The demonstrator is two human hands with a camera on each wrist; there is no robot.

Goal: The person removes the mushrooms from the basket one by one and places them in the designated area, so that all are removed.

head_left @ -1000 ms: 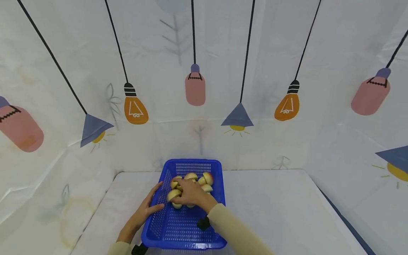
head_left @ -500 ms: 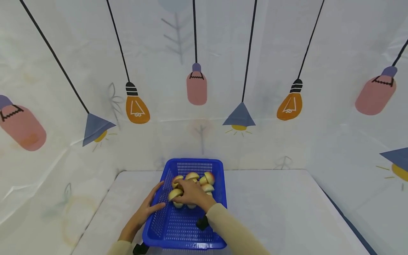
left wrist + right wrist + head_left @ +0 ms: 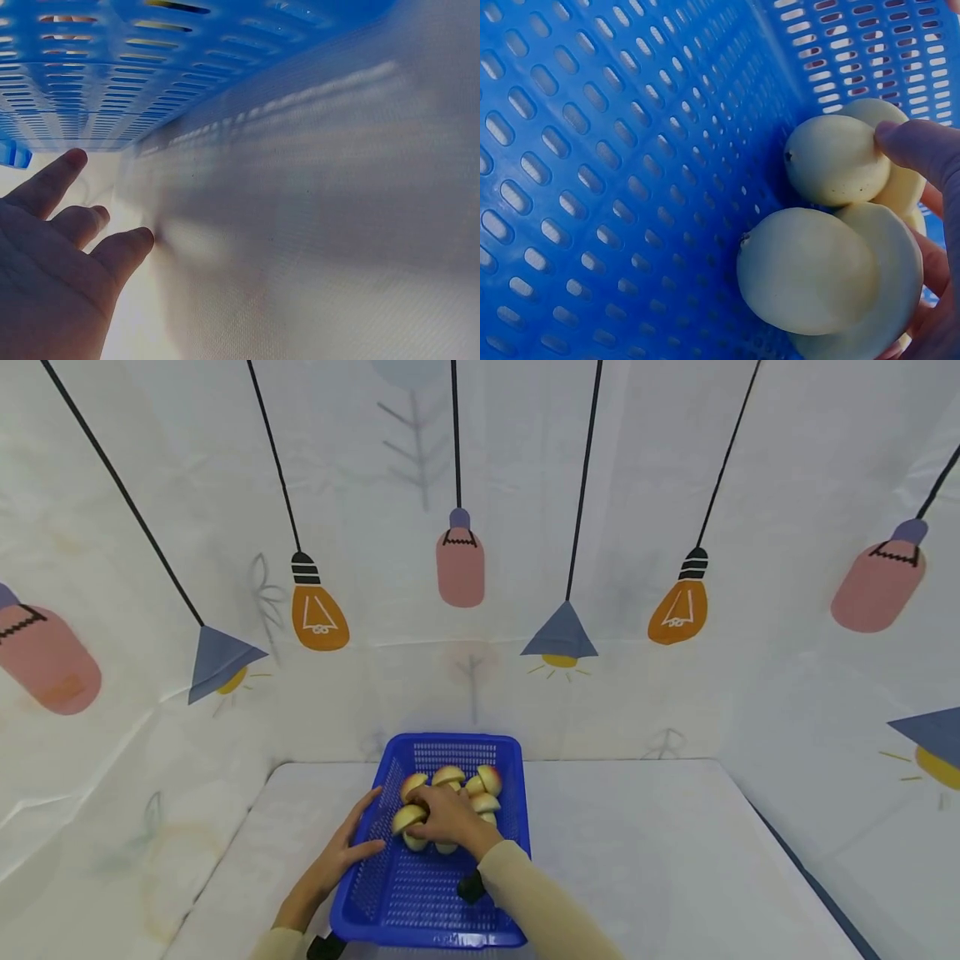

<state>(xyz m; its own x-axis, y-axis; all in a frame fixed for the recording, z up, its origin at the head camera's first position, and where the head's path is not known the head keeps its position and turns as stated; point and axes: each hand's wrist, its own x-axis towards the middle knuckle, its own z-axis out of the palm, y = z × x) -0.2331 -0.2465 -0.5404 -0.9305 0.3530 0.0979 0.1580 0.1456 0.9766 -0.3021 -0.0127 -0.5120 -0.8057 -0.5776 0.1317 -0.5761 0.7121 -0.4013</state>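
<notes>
A blue perforated plastic basket (image 3: 431, 937) holds several apple halves (image 3: 408, 819), pale yellow with a red blush, in its far part. Some sit cap-like on others. My right hand (image 3: 453, 817) reaches in from the right, thumb and fingers curled about halves at the left of the group. In the right wrist view, its thumb lies on a rounded half (image 3: 832, 165), beside a larger half (image 3: 802, 270) that rests on another. My left hand (image 3: 333, 864) lies against the basket's left side, fingers extended, thumb over the rim. In the left wrist view its lower fingers spread beneath the basket.
The basket stands on a white-covered table (image 3: 630, 852). Behind and beside it hangs a white sheet (image 3: 510, 693) with printed lamps and bulbs. A dark wrist camera (image 3: 471, 887) sits low over the basket at the right wrist.
My right hand shifts very slightly among the apple halves, its fingers drawing in a little closer. The left hand and basket stay nearly in place; the view sways slightly.
</notes>
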